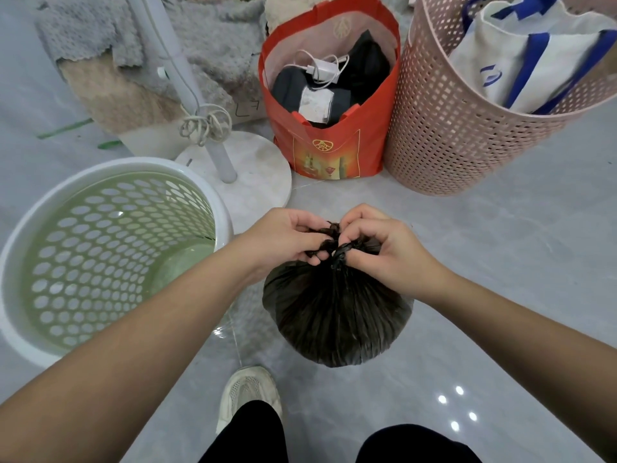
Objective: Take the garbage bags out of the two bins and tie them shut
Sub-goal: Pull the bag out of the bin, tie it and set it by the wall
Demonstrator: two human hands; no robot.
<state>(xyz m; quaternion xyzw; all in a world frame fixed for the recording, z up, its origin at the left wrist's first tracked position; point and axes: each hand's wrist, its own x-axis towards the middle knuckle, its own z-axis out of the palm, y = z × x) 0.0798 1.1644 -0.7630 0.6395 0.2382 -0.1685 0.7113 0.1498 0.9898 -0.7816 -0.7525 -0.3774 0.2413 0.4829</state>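
A full black garbage bag (335, 319) stands on the grey floor in front of me, its neck gathered into twisted strands at the top. My left hand (283, 237) pinches one strand of the bag's neck from the left. My right hand (377, 243) pinches the other strand from the right, fingers curled round it. The two hands meet over the bag's top. To the left stands a white bin (20, 248) with a perforated green inside and no bag in it.
A red paper bag (334, 148) with dark items and a white charger stands behind. A pink perforated basket (444, 142) holds a white and blue tote at the right. A white fan stand base (260, 168) and a grey blanket (207, 38) lie behind the bin. My shoe (247, 392) is below.
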